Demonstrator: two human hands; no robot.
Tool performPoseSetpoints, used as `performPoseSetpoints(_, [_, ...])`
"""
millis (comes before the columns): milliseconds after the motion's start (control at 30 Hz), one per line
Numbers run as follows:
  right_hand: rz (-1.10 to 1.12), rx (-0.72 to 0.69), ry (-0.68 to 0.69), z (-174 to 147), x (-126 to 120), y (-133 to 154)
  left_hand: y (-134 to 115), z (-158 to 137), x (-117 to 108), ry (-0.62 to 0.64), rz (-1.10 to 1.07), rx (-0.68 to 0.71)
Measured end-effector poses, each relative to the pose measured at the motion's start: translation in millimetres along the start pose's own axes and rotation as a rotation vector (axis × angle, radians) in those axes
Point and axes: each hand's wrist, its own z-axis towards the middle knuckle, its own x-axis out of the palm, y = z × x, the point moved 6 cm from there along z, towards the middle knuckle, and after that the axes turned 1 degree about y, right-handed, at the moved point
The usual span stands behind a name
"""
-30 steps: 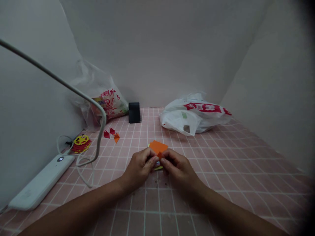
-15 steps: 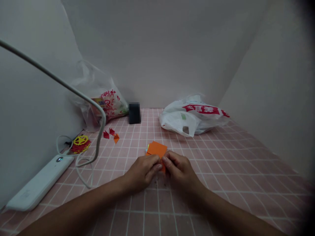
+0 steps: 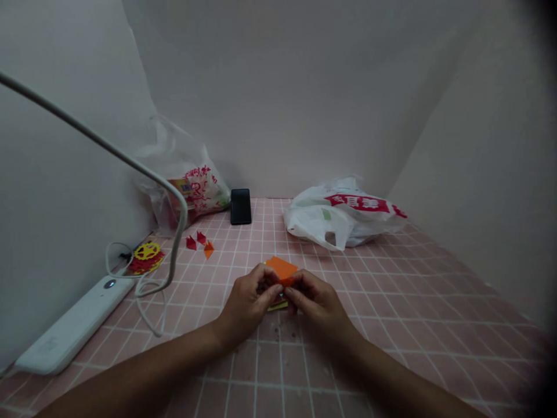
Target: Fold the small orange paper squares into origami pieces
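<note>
Both hands meet over a small stack of coloured paper [image 3: 281,266], with an orange sheet on top and a yellow edge showing below. My left hand [image 3: 255,296] pinches the left end of a small orange piece of paper [image 3: 287,281], thumb and forefinger together. At its right end my right hand [image 3: 314,295] is closed on the same piece. The fingers hide most of the piece, so its folds cannot be made out. Farther left lie two small red folded papers [image 3: 191,242] and an orange folded paper [image 3: 209,249].
Yellow and red cut-out shapes [image 3: 147,255] are piled beside a white power strip [image 3: 73,328]. A white cable [image 3: 172,255] arcs across the left side. At the back are a black phone [image 3: 241,206], a filled plastic bag [image 3: 195,191] and a white bag [image 3: 322,217].
My left fingers have shifted up slightly, and both hands now pinch the orange piece between them, lifting its near edge. A yellow edge shows below it. The view has tilted a little.
</note>
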Motion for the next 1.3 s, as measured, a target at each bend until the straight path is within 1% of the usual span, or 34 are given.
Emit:
performPoseSetpoints(133, [-0.068, -0.028, -0.038, -0.8, -3.5, 1.9, 0.2, 0.7, 1.1, 0.015, 0.000, 0.016])
performPoseSetpoints(233, [-0.122, -0.041, -0.059, -1.7, -4.4, 3.2, -4.0, 0.1, 0.3, 0.011, 0.055, 0.057])
performPoseSetpoints(333, [-0.181, -0.095, -0.082, -2.3, -5.3, 7.0, -9.9, -0.9, -1.8, -0.007, 0.082, 0.101])
performPoseSetpoints(400, [-0.254, -0.148, -0.102, -2.8, -6.4, 10.7, -11.9, -1.3, -3.0, -0.018, 0.057, 0.104])
performPoseSetpoints(500, [-0.403, -0.260, -0.122, -4.1, -6.5, 18.8, -7.5, -1.1, -2.7, -0.016, -0.041, 0.029])
performPoseSetpoints(600, [-0.538, -0.389, -0.116, -6.6, -3.1, 27.1, 1.9, -0.8, 0.5, -0.001, -0.198, -0.101])
performPoseSetpoints(667, [-0.599, -0.438, -0.106, -8.0, -0.6, 29.8, 7.0, -1.1, 3.5, 0.008, -0.302, -0.190])
performPoseSetpoints(767, [-0.673, -0.450, -0.098, -9.2, 1.6, 29.8, 9.3, -1.7, 6.9, 0.022, -0.400, -0.279])
performPoseSetpoints(900, [-0.732, -0.440, -0.099, -9.4, 2.1, 27.8, 6.9, -1.3, 6.9, 0.020, -0.418, -0.292])
performPoseSetpoints(1000, [-0.735, -0.442, -0.095, -8.9, 2.3, 27.1, 8.0, -1.5, 7.6, 0.024, -0.422, -0.314])
performPoseSetpoints(1167, [-0.739, -0.430, -0.083, -8.6, 3.1, 26.7, 13.5, -4.2, 14.9, 0.060, -0.567, -0.417])
performPoseSetpoints(1300, [-0.721, -0.422, -0.077, -9.3, 3.0, 27.7, 14.2, -4.5, 17.2, 0.080, -0.620, -0.435])
